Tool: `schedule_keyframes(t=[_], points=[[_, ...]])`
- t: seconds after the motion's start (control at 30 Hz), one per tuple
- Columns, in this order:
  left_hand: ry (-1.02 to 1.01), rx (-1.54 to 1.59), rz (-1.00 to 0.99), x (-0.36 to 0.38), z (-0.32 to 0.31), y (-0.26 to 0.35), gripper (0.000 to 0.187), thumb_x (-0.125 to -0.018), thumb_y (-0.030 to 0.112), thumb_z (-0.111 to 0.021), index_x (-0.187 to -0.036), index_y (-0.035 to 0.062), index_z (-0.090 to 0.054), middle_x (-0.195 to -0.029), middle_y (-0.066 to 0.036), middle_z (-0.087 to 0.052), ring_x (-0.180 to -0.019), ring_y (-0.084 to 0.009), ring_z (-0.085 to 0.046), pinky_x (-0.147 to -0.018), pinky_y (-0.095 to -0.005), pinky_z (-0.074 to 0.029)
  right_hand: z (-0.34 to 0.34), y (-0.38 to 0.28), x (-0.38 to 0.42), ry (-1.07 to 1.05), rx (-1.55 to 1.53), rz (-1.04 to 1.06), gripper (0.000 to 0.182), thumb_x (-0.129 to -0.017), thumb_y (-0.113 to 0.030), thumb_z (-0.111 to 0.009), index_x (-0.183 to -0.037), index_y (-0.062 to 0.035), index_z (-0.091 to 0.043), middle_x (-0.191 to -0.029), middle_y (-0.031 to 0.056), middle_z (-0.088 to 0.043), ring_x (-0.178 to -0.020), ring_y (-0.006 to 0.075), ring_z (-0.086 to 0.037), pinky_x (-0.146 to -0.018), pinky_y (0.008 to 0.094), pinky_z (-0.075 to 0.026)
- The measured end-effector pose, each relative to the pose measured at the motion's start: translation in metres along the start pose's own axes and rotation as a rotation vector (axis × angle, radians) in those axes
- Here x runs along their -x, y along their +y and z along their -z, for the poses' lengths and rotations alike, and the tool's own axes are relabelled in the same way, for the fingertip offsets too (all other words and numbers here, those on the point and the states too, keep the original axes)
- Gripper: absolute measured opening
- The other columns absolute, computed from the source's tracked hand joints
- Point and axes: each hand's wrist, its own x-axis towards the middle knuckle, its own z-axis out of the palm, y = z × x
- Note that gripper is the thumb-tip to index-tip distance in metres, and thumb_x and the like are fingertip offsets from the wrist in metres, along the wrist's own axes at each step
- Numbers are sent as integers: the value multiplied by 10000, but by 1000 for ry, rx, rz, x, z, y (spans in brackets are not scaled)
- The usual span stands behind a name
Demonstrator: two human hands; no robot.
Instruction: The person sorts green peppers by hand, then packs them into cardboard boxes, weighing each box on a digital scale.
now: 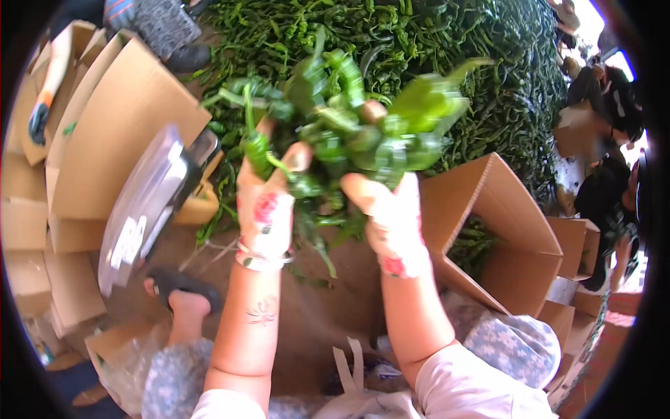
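Observation:
Both of my hands wear pale gloves with a red flower print and are raised in the middle of the head view. My left hand (pixel 265 209) and my right hand (pixel 391 216) together hold up a big bunch of green chili peppers (pixel 349 126), blurred by motion. Some peppers hang down between my wrists. A huge heap of green peppers (pixel 488 77) covers the ground behind the bunch.
An open cardboard box (pixel 502 244) with peppers inside stands at my right. Folded cartons (pixel 118 119) and a scale-like device under clear plastic (pixel 139 209) sit at my left. Another person's gloved hand (pixel 38 119) reaches at far left; more people sit at the right edge.

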Motion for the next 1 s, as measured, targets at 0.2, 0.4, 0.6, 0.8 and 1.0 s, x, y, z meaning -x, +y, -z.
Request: schedule_keyframes(t=[0.2,0.4,0.6,0.8,1.0], points=[[-283,213,-119,96,-120,22,717,-775,344,-733,-1346,63,-403,-1277,-152,-388,-1140,-256,-417,-973,-344,-354,24,-163,91,18,658,343,649,-715,-224,-714,-1253,21,-448,-1094,130,-592,-1004,225,-592,-870,334,-489],[-378,-361,-22,140,-185,-60,859,-837,476,-592,-1442,14,-193,-1497,-271,-93,-1376,-389,-203,-1111,-364,-225,93,-245,143,111,973,-94,735,-733,-195,-715,-1369,-21,-390,-1161,90,-560,-1024,159,-546,-901,285,-423],[-655,-83,659,140,-140,-65,399,-875,358,-624,-1171,110,-525,-1025,-19,-591,-828,-142,-591,-642,-283,-489,182,-209,155,135,1424,17,467,-800,-145,-673,-1237,-34,-548,-1114,67,-602,-1016,162,-559,-900,261,-416],[-499,-61,682,139,-129,-22,228,-912,204,-584,-1090,62,-574,-743,-29,-602,-450,-15,-424,-346,-156,-271,145,-193,158,199,1592,-80,495,-810,-323,-654,-1215,-49,-579,-1184,134,-601,-1003,248,-611,-868,314,-460],[-541,146,392,142,-104,57,262,-978,188,-445,-1095,3,-588,-644,52,-494,-427,18,-323,-358,-140,-233,102,-155,159,-216,754,64,830,-765,-284,-749,-1423,-38,-307,-1409,176,-391,-1307,262,-366,-1037,368,-333]])
